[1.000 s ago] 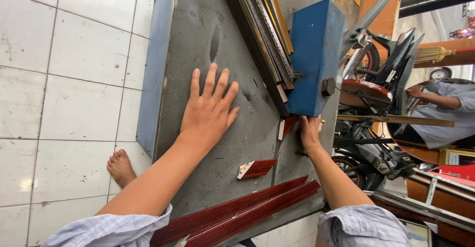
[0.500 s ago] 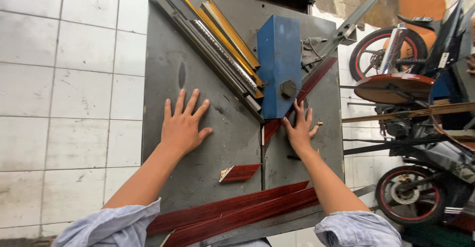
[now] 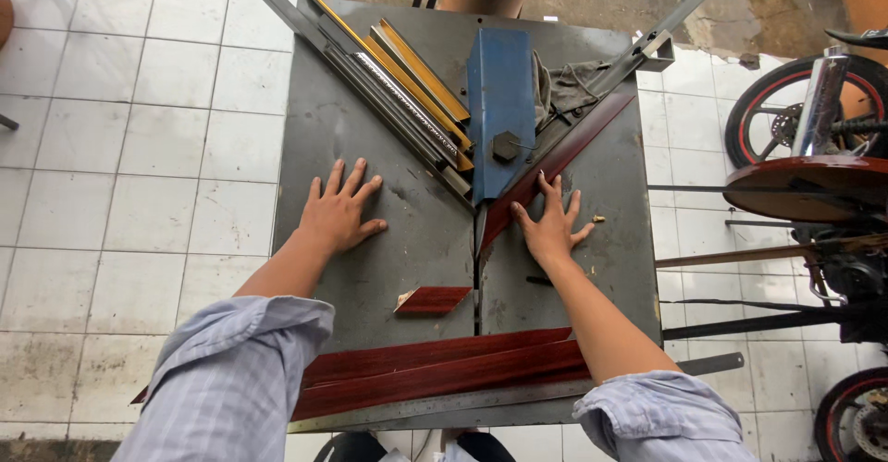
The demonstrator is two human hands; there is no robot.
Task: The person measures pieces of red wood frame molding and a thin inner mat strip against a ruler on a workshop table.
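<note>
While the right hand (image 3: 551, 224) lies flat with fingers spread, its fingertips press the lower end of a red-brown moulding strip (image 3: 555, 168), and that strip is the thing in hand: it lies on the grey steel worktop (image 3: 370, 129) with its long axis running from about seven o'clock up to one o'clock, along an angled metal fence (image 3: 638, 55). From the right grip the strip stretches away toward one o'clock; the hand is not closed around it, only bearing down from above, palm open. Its low end sits at the saw slot (image 3: 477, 268), just below the blue blade guard (image 3: 500, 110).

The left hand (image 3: 339, 212) is well apart, out at nine o'clock from the strip, open and spread on bare steel, holding nothing, so the right hand is plainly the nearer one.

Toward six o'clock from the right hand lies a short mitred offcut (image 3: 433, 299) of the same red wood, just left of the slot. Farther down, near the worktop's near edge, two long red mouldings (image 3: 444, 365) lie side by side, roughly crosswise, with a steel rule (image 3: 518, 397) below them. At eleven o'clock from the guard, gold and silver mouldings (image 3: 407, 92) are stacked along the other fence.

Open steel lies right of the right hand out to the three o'clock edge; beyond it stands a motorbike (image 3: 814, 147) on white floor tiles (image 3: 120, 147)
</note>
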